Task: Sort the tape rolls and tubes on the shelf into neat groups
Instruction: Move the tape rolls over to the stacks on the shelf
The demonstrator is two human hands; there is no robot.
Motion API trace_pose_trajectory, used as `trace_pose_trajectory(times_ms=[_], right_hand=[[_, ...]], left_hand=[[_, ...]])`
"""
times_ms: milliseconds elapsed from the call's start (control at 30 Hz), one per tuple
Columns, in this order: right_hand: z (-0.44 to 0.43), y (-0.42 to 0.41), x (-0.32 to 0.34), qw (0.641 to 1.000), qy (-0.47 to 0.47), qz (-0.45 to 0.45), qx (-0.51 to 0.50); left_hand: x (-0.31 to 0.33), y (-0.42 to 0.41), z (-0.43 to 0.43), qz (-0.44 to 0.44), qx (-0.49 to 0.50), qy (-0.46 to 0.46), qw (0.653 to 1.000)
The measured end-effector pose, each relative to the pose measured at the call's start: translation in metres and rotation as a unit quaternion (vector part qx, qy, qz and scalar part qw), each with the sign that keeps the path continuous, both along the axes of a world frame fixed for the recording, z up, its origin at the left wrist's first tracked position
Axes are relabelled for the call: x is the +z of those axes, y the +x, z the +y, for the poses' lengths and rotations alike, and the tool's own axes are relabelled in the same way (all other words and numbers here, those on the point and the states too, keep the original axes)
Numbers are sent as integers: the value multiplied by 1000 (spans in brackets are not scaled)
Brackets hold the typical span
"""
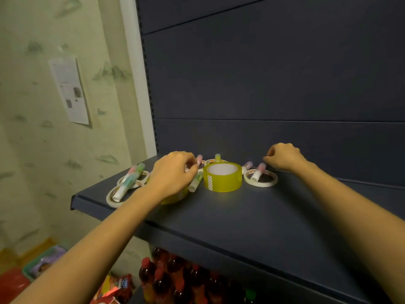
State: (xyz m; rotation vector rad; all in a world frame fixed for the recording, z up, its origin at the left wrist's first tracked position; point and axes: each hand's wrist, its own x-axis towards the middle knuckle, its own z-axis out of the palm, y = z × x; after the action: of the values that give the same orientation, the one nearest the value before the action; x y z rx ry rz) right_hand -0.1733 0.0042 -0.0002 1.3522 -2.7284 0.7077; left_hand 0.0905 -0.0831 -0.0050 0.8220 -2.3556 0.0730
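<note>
Left grip [173,172] over clutter beside yellow roll [222,177]; fingers curled, cannot tell if anything is pinched. Right grip [285,160] clenched, nothing seen in it, just beside pink cap of tube [258,172]. Tube lies across white roll [260,183], near back of shelf [241,213], right of yellow roll. Long axis runs front to back: cap toward back panel, white end toward person. Advice: pinch tube at middle, lift clear of roll, lay parallel to green tube [195,182]; do not drag roll.
</note>
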Motion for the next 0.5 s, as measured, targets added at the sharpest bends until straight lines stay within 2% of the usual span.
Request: trace_pose_trajectory(times_ms=[133, 233, 333, 500], right_hand=[[-32, -9, -8, 999, 37, 5, -35], [-47, -8, -19, 993, 83, 52, -65], [-58, -11, -26, 990, 105, 61, -75], [-53, -20, -17, 997, 33, -15, -69]], left_hand=[[9, -30, -23, -34, -25, -48, 998], [17, -52, -33, -38, -46, -52, 997], [21, -74, -44, -44, -62, -50, 996], [26, -117, -63, -100, -86, -8, 991]])
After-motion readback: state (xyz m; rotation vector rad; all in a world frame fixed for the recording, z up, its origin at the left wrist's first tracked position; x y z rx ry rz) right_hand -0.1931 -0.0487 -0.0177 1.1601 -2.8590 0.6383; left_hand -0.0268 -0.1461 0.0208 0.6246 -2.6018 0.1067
